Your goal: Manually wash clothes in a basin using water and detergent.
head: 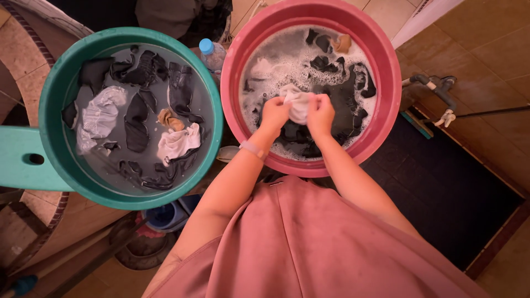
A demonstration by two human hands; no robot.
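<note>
Both hands, left hand [274, 113] and right hand [321, 113], clench a white cloth [298, 104] over the red tub [386, 105]. Hard rubbing could splash suds over the rim, or the slick cloth could slip.

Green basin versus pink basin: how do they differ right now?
The green basin holds grey, foamless water; the pink basin holds white suds. Both hands, left and right, grip a white cloth over the pink one; none touch the green. Both are round and hold soaking dark and light clothes.
</note>
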